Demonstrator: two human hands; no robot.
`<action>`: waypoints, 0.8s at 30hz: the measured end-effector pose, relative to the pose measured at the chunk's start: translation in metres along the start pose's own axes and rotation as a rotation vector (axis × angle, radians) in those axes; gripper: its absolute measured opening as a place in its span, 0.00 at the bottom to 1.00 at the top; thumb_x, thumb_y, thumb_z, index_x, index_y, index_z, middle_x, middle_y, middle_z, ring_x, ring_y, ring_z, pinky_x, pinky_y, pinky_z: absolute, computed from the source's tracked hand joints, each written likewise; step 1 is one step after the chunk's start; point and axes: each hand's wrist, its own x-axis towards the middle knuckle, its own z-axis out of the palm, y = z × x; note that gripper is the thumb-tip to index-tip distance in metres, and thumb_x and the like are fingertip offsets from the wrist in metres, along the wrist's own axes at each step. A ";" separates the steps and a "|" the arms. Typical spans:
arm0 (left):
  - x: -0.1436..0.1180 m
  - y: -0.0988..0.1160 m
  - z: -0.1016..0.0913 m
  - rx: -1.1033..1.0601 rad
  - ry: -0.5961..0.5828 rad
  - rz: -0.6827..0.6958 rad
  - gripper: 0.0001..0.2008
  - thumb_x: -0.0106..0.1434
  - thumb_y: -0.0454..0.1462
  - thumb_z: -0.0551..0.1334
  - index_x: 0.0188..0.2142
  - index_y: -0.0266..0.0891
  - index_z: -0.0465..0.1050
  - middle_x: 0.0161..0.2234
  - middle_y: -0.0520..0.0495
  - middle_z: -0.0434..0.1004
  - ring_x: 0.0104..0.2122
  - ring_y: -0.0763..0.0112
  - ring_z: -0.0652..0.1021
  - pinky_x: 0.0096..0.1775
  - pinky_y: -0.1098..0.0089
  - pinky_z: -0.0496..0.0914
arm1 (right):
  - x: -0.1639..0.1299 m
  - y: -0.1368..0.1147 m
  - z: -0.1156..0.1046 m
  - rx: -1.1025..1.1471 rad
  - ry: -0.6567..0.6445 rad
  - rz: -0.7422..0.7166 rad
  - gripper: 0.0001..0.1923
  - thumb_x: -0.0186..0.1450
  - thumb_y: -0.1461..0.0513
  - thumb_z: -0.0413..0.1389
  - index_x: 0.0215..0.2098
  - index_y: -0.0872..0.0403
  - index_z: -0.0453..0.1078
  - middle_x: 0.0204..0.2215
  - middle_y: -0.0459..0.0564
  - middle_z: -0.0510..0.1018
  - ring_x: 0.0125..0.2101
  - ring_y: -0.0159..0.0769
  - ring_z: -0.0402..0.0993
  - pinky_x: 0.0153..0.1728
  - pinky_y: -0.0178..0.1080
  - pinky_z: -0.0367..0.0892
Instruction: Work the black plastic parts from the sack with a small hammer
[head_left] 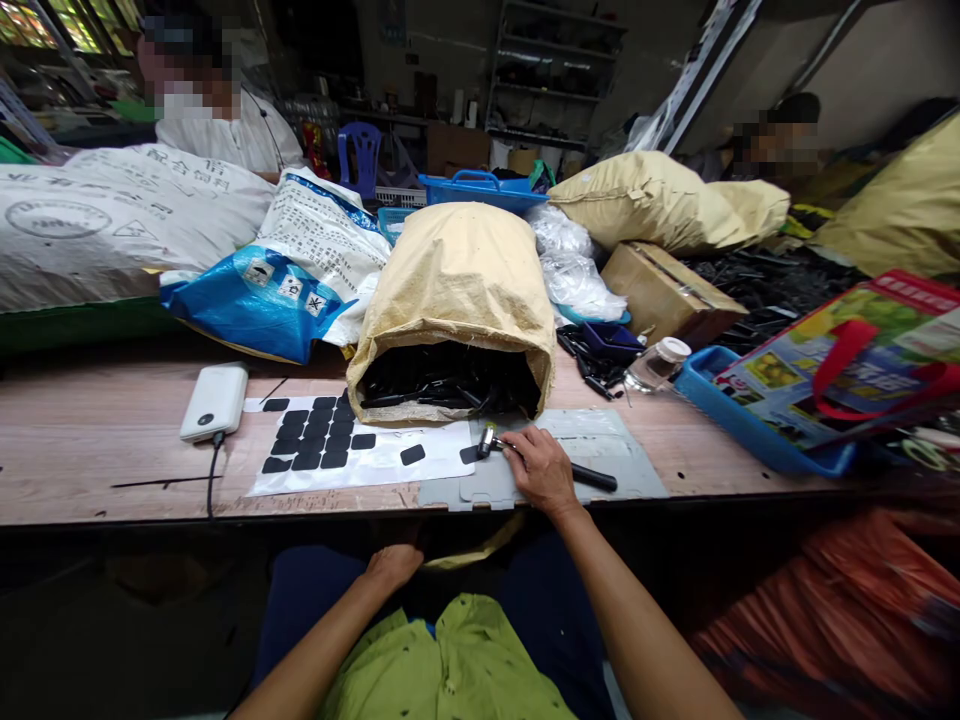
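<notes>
My right hand is closed around a small hammer lying over a grey sheet; its head points left and its black handle end sticks out to the right. Below the table edge, my left hand is closed at the left end of a yellow sack rim between my knees; its fingertips are partly hidden. Left of the hammer, black rounded pads stick to a white backing sheet. Behind it, an open tan sack lies with its mouth towards me, full of black pieces.
A white power bank with a cable stands at left. On the right are a jar, a blue basket holding a colourful bag, and a cardboard box. White sacks lie behind, with two people beyond.
</notes>
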 end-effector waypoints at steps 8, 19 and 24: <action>-0.045 0.051 -0.048 -0.056 -0.179 0.385 0.09 0.64 0.42 0.62 0.40 0.46 0.81 0.34 0.50 0.83 0.35 0.63 0.81 0.35 0.69 0.68 | -0.001 -0.002 0.000 -0.014 -0.003 0.012 0.11 0.72 0.60 0.55 0.49 0.48 0.76 0.38 0.51 0.75 0.40 0.42 0.68 0.43 0.42 0.64; 0.054 0.171 -0.133 -0.026 0.645 0.375 0.11 0.65 0.45 0.65 0.43 0.42 0.77 0.41 0.46 0.75 0.38 0.64 0.77 0.40 0.66 0.69 | 0.000 -0.003 -0.004 -0.033 -0.018 0.004 0.10 0.72 0.60 0.55 0.49 0.48 0.76 0.38 0.51 0.74 0.40 0.42 0.67 0.42 0.41 0.63; 0.077 0.185 -0.130 0.103 0.620 0.319 0.11 0.66 0.45 0.64 0.41 0.41 0.79 0.43 0.43 0.72 0.43 0.58 0.77 0.42 0.64 0.70 | 0.000 -0.002 -0.004 -0.039 -0.023 0.004 0.11 0.72 0.60 0.56 0.50 0.49 0.75 0.38 0.51 0.75 0.40 0.42 0.68 0.43 0.41 0.63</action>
